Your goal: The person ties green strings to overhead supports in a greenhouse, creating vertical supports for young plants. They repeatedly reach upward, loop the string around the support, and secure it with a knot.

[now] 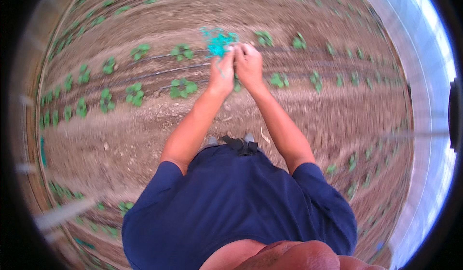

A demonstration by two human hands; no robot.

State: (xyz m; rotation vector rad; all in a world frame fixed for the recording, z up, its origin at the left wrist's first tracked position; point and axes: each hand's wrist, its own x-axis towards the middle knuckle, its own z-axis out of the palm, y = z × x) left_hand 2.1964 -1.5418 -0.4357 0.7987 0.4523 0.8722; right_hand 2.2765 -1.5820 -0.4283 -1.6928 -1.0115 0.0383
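A tangled bunch of turquoise twine or netting is held out in front of me, above the rows of young plants. My left hand grips it, with the bunch rising over the fingertips and a loose strand hanging down across the hand. Against it, side by side, is my right hand, its fingers bent close at the edge of the bunch. Blur hides whether the right fingers pinch a strand.
Leafy seedlings grow in rows in brown soil, with dark drip lines running between them. My shoes stand on a bare soil path. Pale plastic sheeting curves along the right side, and a blurred pale post is at the lower left.
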